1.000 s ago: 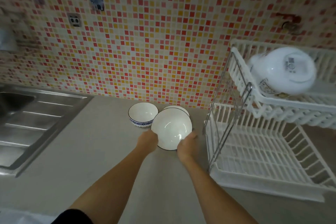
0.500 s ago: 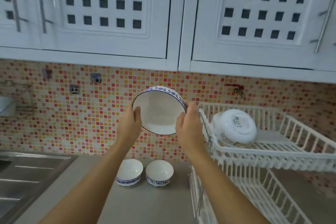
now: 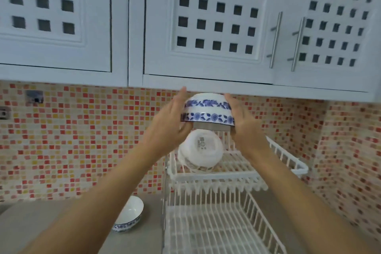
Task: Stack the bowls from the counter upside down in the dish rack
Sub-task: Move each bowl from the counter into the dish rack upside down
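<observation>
Two hands are clamped on one glossy white ceramic bowl (image 3: 207, 111), blue floral bands round its wall: left hand (image 3: 169, 124) on one side, right hand (image 3: 242, 128) on the other. It is held rim-down directly above the white plastic slatted dish rack (image 3: 216, 177). One round inverted bowl (image 3: 201, 153) sits tilted on the rack's upper tier. Another bowl (image 3: 128, 215) stands upright on the grey counter (image 3: 37, 218), left of the rack.

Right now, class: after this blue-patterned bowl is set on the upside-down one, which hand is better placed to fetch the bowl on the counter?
Probably the left hand. The counter bowl sits lower left, under the left forearm; the right hand is over the dish rack.
</observation>
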`<state>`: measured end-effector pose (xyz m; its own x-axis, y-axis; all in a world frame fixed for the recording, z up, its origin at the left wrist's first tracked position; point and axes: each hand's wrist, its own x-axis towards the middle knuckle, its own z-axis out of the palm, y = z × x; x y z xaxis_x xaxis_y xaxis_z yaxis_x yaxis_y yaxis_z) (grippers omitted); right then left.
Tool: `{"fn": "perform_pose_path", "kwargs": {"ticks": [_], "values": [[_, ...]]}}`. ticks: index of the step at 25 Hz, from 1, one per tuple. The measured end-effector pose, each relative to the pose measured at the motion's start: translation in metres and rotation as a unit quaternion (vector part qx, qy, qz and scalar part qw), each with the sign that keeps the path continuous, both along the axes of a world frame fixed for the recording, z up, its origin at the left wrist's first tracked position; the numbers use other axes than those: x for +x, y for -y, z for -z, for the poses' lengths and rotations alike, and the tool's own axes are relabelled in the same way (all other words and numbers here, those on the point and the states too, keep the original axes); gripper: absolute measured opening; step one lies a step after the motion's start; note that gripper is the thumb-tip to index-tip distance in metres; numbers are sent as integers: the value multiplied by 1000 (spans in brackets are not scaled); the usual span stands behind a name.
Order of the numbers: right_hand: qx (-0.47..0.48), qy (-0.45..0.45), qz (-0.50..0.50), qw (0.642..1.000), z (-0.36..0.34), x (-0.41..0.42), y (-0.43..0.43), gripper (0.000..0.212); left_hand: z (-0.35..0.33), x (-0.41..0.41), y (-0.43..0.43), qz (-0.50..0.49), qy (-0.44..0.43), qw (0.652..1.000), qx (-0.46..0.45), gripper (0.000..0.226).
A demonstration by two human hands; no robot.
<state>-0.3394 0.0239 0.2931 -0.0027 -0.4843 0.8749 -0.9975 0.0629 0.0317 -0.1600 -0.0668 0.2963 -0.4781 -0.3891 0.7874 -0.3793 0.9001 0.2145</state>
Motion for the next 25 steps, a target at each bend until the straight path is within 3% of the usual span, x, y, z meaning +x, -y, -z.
{"fn": "perform_pose_path", "kwargs": {"ticks": [3, 7, 10, 16, 20, 25], "values": [[2, -94, 48, 994, 10, -63, -15, 76, -1, -64, -20, -19, 120, 991, -51, 70], [63, -35, 58, 996, 25, -129, -23, 74, 13, -138, -30, -62, 148, 986, -54, 70], [165, -17, 43, 985, 24, -173, -28, 71, 30, -179, -33, -80, 178, 980, -41, 75], [385, -3, -29, 922, 18, -236, -19, 105, 60, -224, -13, -89, 210, 972, -56, 75], [411, 8, -62, 909, 19, -245, 1, 105, 66, -240, 11, -77, 251, 964, -42, 79], [386, -25, -85, 918, 35, -253, 29, 82, 73, -251, 26, -80, 321, 943, 24, 90]]}}
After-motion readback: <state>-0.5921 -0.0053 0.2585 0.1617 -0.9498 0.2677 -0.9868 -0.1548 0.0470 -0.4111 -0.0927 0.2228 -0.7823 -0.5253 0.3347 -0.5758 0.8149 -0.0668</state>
